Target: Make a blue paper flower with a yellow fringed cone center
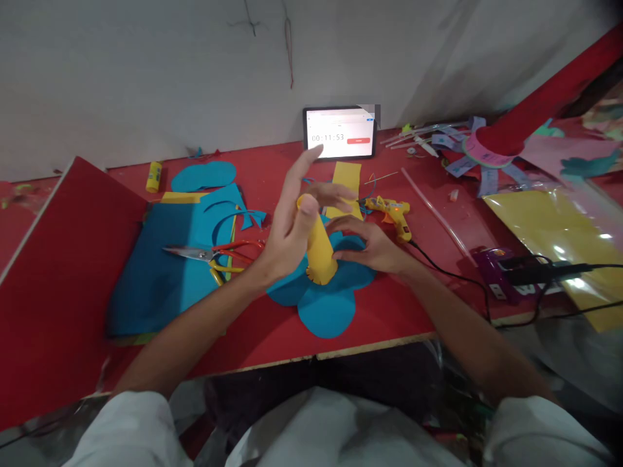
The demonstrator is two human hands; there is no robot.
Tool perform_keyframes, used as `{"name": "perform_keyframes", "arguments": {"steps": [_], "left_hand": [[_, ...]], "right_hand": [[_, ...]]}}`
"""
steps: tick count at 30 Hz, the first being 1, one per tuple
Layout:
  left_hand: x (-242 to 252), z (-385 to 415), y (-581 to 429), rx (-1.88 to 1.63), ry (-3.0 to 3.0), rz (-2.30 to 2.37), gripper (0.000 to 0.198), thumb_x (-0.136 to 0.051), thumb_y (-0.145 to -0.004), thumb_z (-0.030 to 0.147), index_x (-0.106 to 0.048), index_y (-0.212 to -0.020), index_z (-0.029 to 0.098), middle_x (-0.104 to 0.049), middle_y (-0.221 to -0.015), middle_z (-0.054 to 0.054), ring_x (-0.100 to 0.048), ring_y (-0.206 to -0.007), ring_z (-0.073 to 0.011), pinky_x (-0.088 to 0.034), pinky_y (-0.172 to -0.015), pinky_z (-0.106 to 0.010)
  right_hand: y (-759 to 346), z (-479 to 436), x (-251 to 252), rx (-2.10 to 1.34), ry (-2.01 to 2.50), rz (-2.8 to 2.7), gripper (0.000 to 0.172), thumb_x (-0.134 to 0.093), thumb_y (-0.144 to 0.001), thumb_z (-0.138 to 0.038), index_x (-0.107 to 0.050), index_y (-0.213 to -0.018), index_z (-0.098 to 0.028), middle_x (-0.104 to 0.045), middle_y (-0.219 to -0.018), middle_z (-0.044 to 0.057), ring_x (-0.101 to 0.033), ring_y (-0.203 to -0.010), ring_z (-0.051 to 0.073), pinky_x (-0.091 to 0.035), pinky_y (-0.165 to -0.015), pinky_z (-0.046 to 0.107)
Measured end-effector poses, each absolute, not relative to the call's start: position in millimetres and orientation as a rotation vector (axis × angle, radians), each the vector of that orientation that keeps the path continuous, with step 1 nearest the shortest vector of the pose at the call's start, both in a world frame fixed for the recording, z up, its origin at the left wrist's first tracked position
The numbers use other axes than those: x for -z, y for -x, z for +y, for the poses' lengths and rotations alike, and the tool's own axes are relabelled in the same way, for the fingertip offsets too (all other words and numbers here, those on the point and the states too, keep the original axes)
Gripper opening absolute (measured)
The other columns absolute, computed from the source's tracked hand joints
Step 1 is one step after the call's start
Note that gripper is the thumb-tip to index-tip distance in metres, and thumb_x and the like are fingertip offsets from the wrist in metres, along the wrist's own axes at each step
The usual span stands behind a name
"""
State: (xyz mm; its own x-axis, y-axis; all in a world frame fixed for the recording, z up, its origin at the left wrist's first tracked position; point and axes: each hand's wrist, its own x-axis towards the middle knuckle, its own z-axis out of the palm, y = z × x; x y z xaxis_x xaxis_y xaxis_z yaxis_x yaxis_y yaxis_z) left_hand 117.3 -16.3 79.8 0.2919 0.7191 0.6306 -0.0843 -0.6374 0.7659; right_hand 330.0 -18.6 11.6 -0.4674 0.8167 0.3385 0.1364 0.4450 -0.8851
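Note:
A yellow paper tube [321, 253], its lower end snipped into small tabs, stands tilted on a blue paper flower shape [327, 311] with rounded petals. My left hand [291, 237] holds the tube near its top, the thumb across it and the index finger pointing up. On the tube's right side, my right hand [372, 245] has its fingertips and thumb against the lower part, over a blue petal. Just beyond it lies a yellow glue gun [396, 213] with a small orange light. Scissors [214, 253] with red and yellow handles rest on blue paper [160, 259] at the left.
A tablet [339, 133] showing a timer leans on the wall. A glue stick [154, 177], blue cut-outs [204, 175] and a yellow strip [345, 175] lie around. A red board [63, 279] stands left. At right are cables, a purple box [496, 275] and yellow sheets [535, 227].

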Motion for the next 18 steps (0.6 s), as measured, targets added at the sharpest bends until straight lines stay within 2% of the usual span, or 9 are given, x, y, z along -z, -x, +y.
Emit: {"name": "perform_keyframes", "arguments": {"steps": [1, 3, 6, 9, 11, 15, 18], "left_hand": [[-77.8, -21.2, -120.0, -1.357, -1.780, 0.558, 0.057, -0.051, -0.108, 0.068, -0.050, -0.155, 0.035, -0.078, -0.116, -0.007, -0.080, -0.107, -0.0254, -0.067, -0.094, -0.042], [-71.8, -28.6, -125.4, -1.267, -1.666, 0.526, 0.057, -0.077, -0.096, 0.063, -0.060, -0.141, 0.031, -0.074, -0.091, -0.001, -0.076, -0.083, -0.0195, -0.065, -0.077, -0.035], [-61.2, -35.1, -133.6, -1.201, -1.547, 0.560, 0.052, -0.095, -0.081, 0.053, -0.067, -0.118, 0.028, -0.064, -0.074, 0.006, -0.062, -0.061, -0.0119, -0.052, -0.057, -0.026], [-57.2, -37.9, -138.7, -1.188, -1.542, 0.628, 0.050, -0.099, -0.075, 0.050, -0.068, -0.104, 0.024, -0.062, -0.070, 0.006, -0.056, -0.058, -0.0103, -0.049, -0.054, -0.025], [-62.0, -37.6, -138.4, -1.207, -1.545, 0.647, 0.049, -0.100, -0.075, 0.050, -0.068, -0.101, 0.024, -0.063, -0.070, 0.006, -0.056, -0.057, -0.0105, -0.049, -0.054, -0.026], [-90.8, -33.2, -129.8, -1.284, -1.569, 0.619, 0.042, -0.094, -0.084, 0.048, -0.067, -0.106, 0.025, -0.065, -0.071, 0.006, -0.060, -0.054, -0.0103, -0.050, -0.052, -0.026], [-121.2, -29.8, -123.0, -1.388, -1.647, 0.593, 0.032, -0.086, -0.093, 0.045, -0.067, -0.110, 0.026, -0.061, -0.069, 0.007, -0.060, -0.054, -0.0107, -0.054, -0.057, -0.029]], "right_hand": [[-330.9, -18.8, -12.3, -1.057, 0.819, -1.888, 0.038, -0.092, -0.083, -0.054, -0.081, -0.112, -0.032, -0.080, -0.122, 0.007, -0.073, -0.124, 0.033, -0.056, -0.115, 0.054], [-333.4, -18.5, -12.5, -1.067, 0.839, -1.856, 0.037, -0.091, -0.083, -0.057, -0.081, -0.109, -0.032, -0.081, -0.120, 0.007, -0.075, -0.119, 0.032, -0.058, -0.111, 0.053], [-337.8, -15.5, -11.4, -1.055, 0.846, -1.758, 0.038, -0.086, -0.086, -0.062, -0.081, -0.107, -0.030, -0.082, -0.117, 0.007, -0.076, -0.113, 0.029, -0.059, -0.106, 0.048], [-341.4, -11.1, -13.8, -0.994, 0.866, -1.658, 0.035, -0.084, -0.089, -0.062, -0.080, -0.100, -0.028, -0.082, -0.103, 0.006, -0.077, -0.099, 0.026, -0.062, -0.094, 0.043], [-343.1, -9.2, -18.1, -0.964, 0.903, -1.591, 0.036, -0.082, -0.090, -0.064, -0.078, -0.095, -0.028, -0.080, -0.095, 0.006, -0.076, -0.091, 0.024, -0.062, -0.085, 0.041], [-347.4, -7.4, -26.2, -0.887, 0.985, -1.442, 0.040, -0.076, -0.093, -0.068, -0.075, -0.088, -0.027, -0.078, -0.087, 0.005, -0.073, -0.085, 0.023, -0.062, -0.082, 0.041], [-352.7, -5.4, -26.7, -0.836, 1.006, -1.362, 0.040, -0.076, -0.094, -0.067, -0.073, -0.086, -0.028, -0.076, -0.084, 0.004, -0.071, -0.082, 0.022, -0.062, -0.083, 0.042]]}}
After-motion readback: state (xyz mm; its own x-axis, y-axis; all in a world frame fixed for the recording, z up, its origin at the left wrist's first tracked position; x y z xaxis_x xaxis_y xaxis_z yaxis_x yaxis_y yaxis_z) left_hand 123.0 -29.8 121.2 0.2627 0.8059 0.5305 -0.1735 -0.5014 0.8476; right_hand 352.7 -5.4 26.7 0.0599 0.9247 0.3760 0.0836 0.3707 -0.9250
